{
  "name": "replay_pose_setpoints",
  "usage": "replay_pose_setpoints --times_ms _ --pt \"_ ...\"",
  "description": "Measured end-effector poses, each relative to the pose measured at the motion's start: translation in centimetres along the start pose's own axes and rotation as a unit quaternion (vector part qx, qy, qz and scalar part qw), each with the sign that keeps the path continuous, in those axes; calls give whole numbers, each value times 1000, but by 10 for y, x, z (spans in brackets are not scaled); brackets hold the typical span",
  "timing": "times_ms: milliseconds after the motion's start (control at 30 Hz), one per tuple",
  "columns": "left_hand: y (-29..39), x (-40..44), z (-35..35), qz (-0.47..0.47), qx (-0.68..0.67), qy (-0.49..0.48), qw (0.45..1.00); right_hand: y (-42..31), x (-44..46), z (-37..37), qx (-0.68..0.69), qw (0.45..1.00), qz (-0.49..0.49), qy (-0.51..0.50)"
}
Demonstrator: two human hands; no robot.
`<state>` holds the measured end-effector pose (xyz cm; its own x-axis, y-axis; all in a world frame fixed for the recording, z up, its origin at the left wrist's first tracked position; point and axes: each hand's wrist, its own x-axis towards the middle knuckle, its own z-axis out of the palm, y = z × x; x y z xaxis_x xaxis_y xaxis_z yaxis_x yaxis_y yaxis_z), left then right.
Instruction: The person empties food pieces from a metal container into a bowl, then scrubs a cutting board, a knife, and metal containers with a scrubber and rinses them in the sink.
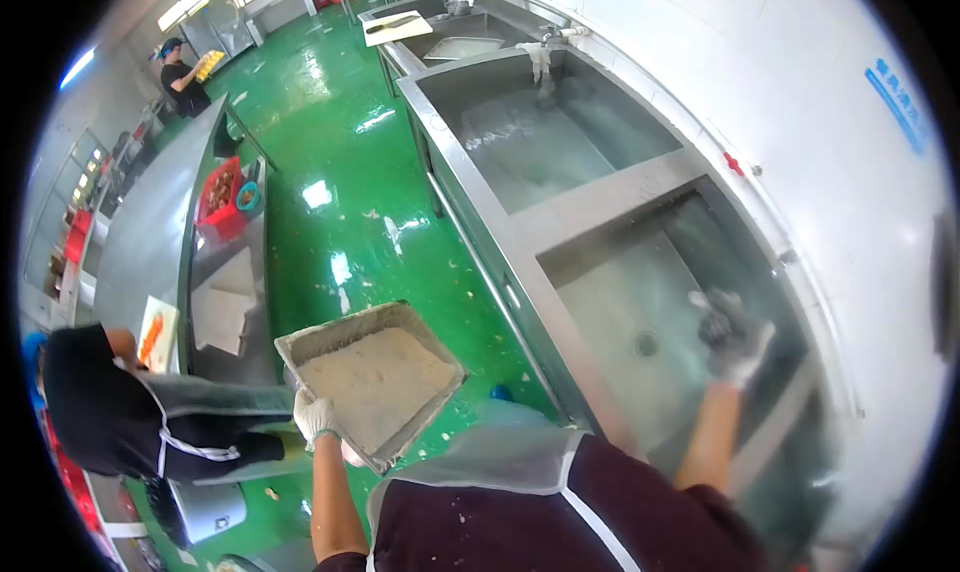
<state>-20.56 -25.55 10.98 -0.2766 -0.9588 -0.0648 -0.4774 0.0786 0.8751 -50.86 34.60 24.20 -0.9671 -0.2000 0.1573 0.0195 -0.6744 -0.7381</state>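
Note:
My left hand (317,418), in a white glove, grips the near left edge of a rectangular metal tray (378,387). The tray hangs tilted over the green floor, its inside coated with a pale, dull layer. My right hand (741,355), also gloved, is over the near sink basin (610,317) and holds a grey, crumpled scrubber or cloth (720,322), blurred by motion. Water stands in this basin, with a round drain visible at its bottom.
A second basin (540,142) with water lies beyond. A co-worker (110,402) stands at the left by a steel table (150,222); another person (183,77) is farther back. A red basket (222,197) sits on the table's lower shelf.

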Motion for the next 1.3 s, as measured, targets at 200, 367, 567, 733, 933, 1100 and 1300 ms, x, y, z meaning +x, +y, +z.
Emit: replay_pose_setpoints --times_ms 200,367,567,733,933,1100,1300 --pt "67 107 6 13 -48 9 999 174 143 184 171 924 340 -36" --pt "106 188 37 5 -64 40 997 282 224 273 209 878 427 -54" --pt "128 323 103 51 11 14 999 292 342 250 189 954 230 46" --pt "141 428 152 37 23 -23 999 294 404 211 150 979 105 92" --pt "183 544 202 8 67 -33 997 336 468 140 165 951 37 257" --pt "280 610 229 49 20 -13 999 398 577 176 227 943 64 237" --pt "349 689 262 83 -16 13 996 478 706 279 150 960 103 213"
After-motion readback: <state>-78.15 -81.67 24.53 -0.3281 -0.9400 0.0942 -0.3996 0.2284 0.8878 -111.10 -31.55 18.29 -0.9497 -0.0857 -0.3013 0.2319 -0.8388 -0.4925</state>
